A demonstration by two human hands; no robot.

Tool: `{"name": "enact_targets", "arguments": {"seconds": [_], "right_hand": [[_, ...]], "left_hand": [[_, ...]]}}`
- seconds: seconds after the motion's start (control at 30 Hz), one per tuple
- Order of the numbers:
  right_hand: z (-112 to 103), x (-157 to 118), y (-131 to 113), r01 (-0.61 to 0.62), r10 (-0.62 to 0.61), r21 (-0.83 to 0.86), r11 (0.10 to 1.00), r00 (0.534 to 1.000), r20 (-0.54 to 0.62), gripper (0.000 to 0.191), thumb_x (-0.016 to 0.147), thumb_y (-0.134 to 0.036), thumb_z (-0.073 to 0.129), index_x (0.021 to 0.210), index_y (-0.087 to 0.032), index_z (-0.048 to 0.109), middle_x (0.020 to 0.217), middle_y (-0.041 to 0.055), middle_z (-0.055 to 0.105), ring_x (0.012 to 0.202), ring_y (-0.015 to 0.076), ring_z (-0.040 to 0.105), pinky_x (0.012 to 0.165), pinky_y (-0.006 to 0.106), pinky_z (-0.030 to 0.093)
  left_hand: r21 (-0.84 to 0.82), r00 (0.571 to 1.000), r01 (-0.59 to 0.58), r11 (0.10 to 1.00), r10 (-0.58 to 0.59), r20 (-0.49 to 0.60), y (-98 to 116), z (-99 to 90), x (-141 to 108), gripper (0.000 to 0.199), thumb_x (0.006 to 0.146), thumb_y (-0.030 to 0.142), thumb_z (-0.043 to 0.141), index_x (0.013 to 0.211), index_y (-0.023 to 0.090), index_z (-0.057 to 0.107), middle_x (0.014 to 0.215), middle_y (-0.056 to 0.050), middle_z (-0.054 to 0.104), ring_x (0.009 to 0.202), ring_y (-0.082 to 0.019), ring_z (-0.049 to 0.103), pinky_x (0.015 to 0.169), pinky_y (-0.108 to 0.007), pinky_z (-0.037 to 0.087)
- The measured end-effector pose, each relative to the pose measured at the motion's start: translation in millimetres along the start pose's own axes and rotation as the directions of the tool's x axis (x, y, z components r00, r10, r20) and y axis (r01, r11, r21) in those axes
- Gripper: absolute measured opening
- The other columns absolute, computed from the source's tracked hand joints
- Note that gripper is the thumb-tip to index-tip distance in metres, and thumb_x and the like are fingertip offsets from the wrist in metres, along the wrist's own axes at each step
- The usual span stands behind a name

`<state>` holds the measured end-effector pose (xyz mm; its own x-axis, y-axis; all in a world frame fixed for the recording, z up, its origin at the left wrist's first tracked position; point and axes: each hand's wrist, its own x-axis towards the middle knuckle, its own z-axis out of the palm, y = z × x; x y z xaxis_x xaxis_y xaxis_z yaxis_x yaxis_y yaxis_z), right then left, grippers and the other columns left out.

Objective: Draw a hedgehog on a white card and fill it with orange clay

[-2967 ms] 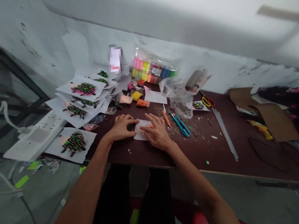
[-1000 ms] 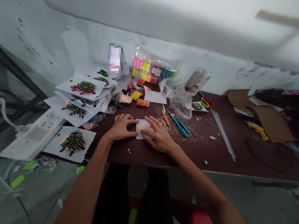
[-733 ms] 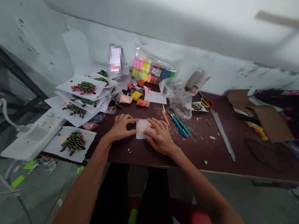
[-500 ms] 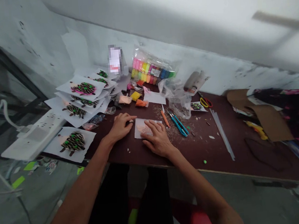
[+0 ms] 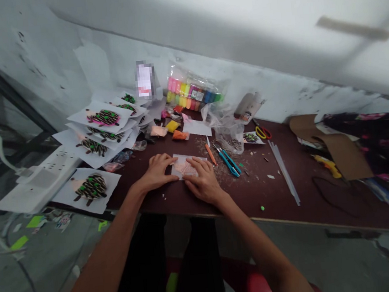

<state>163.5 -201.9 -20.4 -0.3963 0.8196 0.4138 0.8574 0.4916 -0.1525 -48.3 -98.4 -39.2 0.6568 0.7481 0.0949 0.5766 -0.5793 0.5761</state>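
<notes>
Left hand (image 5: 156, 171) flat on the dark wooden table (image 5: 254, 200), fingers together and pointing right, fingertips just touching the left edge of a small white paper sheet (image 5: 186, 158). Right hand (image 5: 202, 182) spread over the lower right part of the same sheet, fingers resting on the paper, wrist back toward the near table edge. Hands close together but not touching, both open, neither clamped on anything. Sheet lying between the two hands, slightly tilted on the table, with a patch of peach clay (image 5: 183, 168) on it, partly under the right fingers.

Just right of the sheet, a scatter of brown shavings (image 5: 225, 173), an orange modelling tool (image 5: 210, 154) and blue-handled snips (image 5: 228, 163). Farther up, toward the wall, lumps of peach clay (image 5: 158, 131), yellow clay (image 5: 172, 126) and orange clay (image 5: 180, 135), then a clear bag of colored clay tubs (image 5: 192, 89). Upper right of the hands, a crumpled plastic bag (image 5: 227, 136) and red-and-yellow scissors (image 5: 263, 132).

Left of the hands, a pile of paper sheets with finished clay hedgehogs (image 5: 102, 120), one more hedgehog sheet (image 5: 90, 188) lying apart at the table's left corner, and a white power strip (image 5: 36, 188) beside it. Far right, torn cardboard (image 5: 334, 146) and dark flowered cloth (image 5: 370, 147).
</notes>
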Motion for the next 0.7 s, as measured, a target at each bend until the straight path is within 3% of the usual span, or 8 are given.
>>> {"name": "enact_targets", "arguments": {"seconds": [0.23, 0.53, 0.7], "right_hand": [[0.1, 4.1, -2.3, -0.052, 0.055, -0.034, 0.998, 0.995, 0.085, 0.024, 0.095, -0.032, 0.056, 0.112, -0.028, 0.072, 0.154, 0.0089, 0.041, 0.141, 0.0279, 0.034, 0.11, 0.048, 0.027], [0.9, 2.4, -2.1, -0.111, 0.113, -0.072, 0.991, 0.993, 0.02, 0.028, 0.095, -0.035, 0.054, 0.115, -0.024, 0.07, 0.151, 0.0126, 0.044, 0.141, 0.0278, 0.035, 0.11, 0.048, 0.029], [2.0, 2.6, -1.7, -0.104, 0.107, -0.064, 0.993, 0.993, 0.047, 0.026, 0.094, -0.037, 0.056, 0.11, -0.023, 0.072, 0.153, 0.0134, 0.042, 0.141, 0.0295, 0.034, 0.11, 0.049, 0.028]], "left_hand": [[0.002, 1.0, 0.003, 1.0, -0.003, 0.0, 0.9, 0.9, 0.7, 0.061, 0.077, 0.052, 0.067, 0.132, 0.029, 0.057, 0.117, -0.005, 0.056, 0.111, -0.028, 0.045, 0.102, -0.044, 0.03], [0.007, 1.0, 0.019, 1.0, -0.019, -0.013, 1.6, 2.1, 0.4, 0.06, 0.076, 0.052, 0.068, 0.131, 0.029, 0.059, 0.117, -0.005, 0.056, 0.113, -0.029, 0.044, 0.101, -0.044, 0.03], [0.001, 1.0, 0.021, 1.0, -0.021, -0.004, 3.4, 1.3, 0.2, 0.061, 0.076, 0.051, 0.067, 0.131, 0.027, 0.059, 0.118, -0.006, 0.056, 0.113, -0.028, 0.045, 0.101, -0.043, 0.031]]}}
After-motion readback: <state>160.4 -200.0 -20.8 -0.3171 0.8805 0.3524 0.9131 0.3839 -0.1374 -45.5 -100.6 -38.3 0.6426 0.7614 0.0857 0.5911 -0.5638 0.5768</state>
